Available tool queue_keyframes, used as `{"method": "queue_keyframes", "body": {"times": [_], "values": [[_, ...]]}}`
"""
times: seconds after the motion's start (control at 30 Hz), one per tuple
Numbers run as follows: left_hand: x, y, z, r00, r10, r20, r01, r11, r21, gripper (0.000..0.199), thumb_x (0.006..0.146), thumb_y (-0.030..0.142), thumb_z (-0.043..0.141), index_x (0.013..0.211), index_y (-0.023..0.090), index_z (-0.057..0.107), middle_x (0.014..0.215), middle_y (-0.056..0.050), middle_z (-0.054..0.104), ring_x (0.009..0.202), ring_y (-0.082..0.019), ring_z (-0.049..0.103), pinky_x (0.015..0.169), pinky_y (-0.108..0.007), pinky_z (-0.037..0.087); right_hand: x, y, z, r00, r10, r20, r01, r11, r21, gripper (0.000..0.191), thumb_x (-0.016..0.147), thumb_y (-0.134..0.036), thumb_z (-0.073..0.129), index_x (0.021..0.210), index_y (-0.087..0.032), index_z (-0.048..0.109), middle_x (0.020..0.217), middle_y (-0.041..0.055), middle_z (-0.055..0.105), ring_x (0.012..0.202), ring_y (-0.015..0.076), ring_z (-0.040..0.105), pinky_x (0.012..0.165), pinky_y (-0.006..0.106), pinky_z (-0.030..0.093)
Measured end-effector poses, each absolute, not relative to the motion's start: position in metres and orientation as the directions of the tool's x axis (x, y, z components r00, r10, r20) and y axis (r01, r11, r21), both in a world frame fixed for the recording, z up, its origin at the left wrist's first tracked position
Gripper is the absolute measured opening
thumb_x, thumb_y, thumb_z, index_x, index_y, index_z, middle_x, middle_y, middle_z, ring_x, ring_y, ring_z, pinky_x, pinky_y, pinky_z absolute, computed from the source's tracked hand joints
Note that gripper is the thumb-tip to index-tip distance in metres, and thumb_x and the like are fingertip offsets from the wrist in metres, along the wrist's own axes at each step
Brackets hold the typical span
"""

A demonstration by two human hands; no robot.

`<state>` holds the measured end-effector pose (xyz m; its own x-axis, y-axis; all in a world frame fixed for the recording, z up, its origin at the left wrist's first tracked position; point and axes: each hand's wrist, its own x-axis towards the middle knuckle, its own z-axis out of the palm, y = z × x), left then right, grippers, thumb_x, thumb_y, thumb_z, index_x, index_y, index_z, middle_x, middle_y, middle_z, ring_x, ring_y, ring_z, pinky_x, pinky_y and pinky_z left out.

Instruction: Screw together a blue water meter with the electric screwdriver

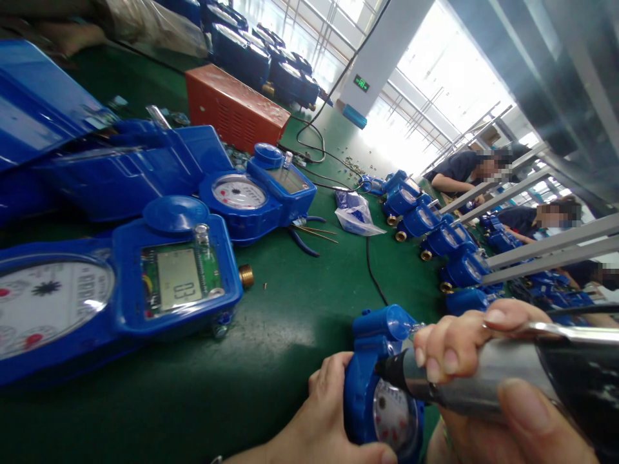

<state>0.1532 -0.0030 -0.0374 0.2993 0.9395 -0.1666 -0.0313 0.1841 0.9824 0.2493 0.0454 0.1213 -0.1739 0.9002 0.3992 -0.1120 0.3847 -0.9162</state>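
A blue water meter [360,393] with a round white dial stands on the green tabletop at the lower right. My left hand [319,412] is closed around its near side, thumb low by the dial. In my right hand [457,345] is a silver and black electric screwdriver [476,374], fingers and thumb wrapped round its body. Its dark tip lies over the upper part of the meter, beside the blue lid; the exact contact point is hidden. To the left lies a larger-looking blue water meter [130,258] with a lit-up digital display, lid raised.
Another meter [242,193], pliers [305,243] and a plastic bag [355,209] lie beyond. An orange-red box [232,106] stands behind blue housings [140,171]. A cable [372,270] crosses the table [285,309]. Meters [418,219] line the right; co-workers [459,171] sit there.
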Motion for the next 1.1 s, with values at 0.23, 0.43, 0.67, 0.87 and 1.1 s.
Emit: {"method": "queue_keyframes", "body": {"times": [0.23, 0.43, 0.67, 0.87, 1.1], "values": [[0.154, -0.002, -0.038, 0.293, 0.944, -0.153, -0.039, 0.172, 0.984, 0.093, 0.051, 0.058, 0.077, 0.125, 0.018, 0.038, 0.123, -0.013, 0.042, 0.116, -0.035, 0.037, 0.102, -0.051, 0.032, 0.251, 0.048, 0.120, -0.175, 0.900, 0.400, -0.112, 0.386, -0.916, 0.021, 0.077, -0.034, 0.059, 0.091, -0.025, 0.046, 0.066, -0.0032, 0.053, 0.052, 0.0137, 0.051, 0.050, 0.029, 0.045], [0.156, -0.004, -0.039, 0.289, 0.944, -0.159, -0.033, 0.176, 0.984, 0.099, 0.049, 0.063, 0.075, 0.127, 0.017, 0.037, 0.123, -0.013, 0.044, 0.116, -0.036, 0.037, 0.102, -0.052, 0.032, 0.251, 0.044, 0.125, -0.186, 0.904, 0.384, -0.101, 0.371, -0.923, 0.021, 0.078, -0.031, 0.060, 0.093, -0.025, 0.047, 0.067, -0.0028, 0.054, 0.055, 0.0142, 0.053, 0.051, 0.030, 0.047], [0.155, -0.003, -0.037, 0.307, 0.936, -0.175, -0.037, 0.195, 0.980, 0.099, 0.049, 0.061, 0.077, 0.128, 0.017, 0.037, 0.123, -0.014, 0.043, 0.117, -0.038, 0.038, 0.103, -0.055, 0.032, 0.251, 0.041, 0.125, -0.155, 0.913, 0.378, -0.099, 0.366, -0.925, 0.022, 0.077, -0.032, 0.062, 0.092, -0.025, 0.047, 0.066, -0.0030, 0.054, 0.054, 0.0142, 0.053, 0.052, 0.030, 0.047], [0.152, -0.002, -0.035, 0.311, 0.933, -0.178, -0.044, 0.201, 0.979, 0.097, 0.048, 0.056, 0.078, 0.127, 0.017, 0.037, 0.123, -0.015, 0.044, 0.117, -0.038, 0.038, 0.103, -0.056, 0.031, 0.249, 0.042, 0.127, -0.180, 0.912, 0.368, -0.077, 0.359, -0.930, 0.020, 0.078, -0.032, 0.062, 0.092, -0.026, 0.048, 0.065, -0.0028, 0.053, 0.054, 0.0147, 0.053, 0.051, 0.031, 0.047], [0.147, 0.002, -0.024, 0.354, 0.912, -0.207, -0.064, 0.244, 0.968, 0.093, 0.051, 0.057, 0.079, 0.126, 0.020, 0.039, 0.122, -0.012, 0.044, 0.116, -0.037, 0.039, 0.103, -0.054, 0.031, 0.255, 0.048, 0.122, -0.173, 0.884, 0.434, -0.136, 0.415, -0.899, 0.027, 0.076, -0.032, 0.058, 0.100, -0.023, 0.050, 0.066, -0.0017, 0.055, 0.056, 0.0146, 0.053, 0.054, 0.031, 0.047]]}}
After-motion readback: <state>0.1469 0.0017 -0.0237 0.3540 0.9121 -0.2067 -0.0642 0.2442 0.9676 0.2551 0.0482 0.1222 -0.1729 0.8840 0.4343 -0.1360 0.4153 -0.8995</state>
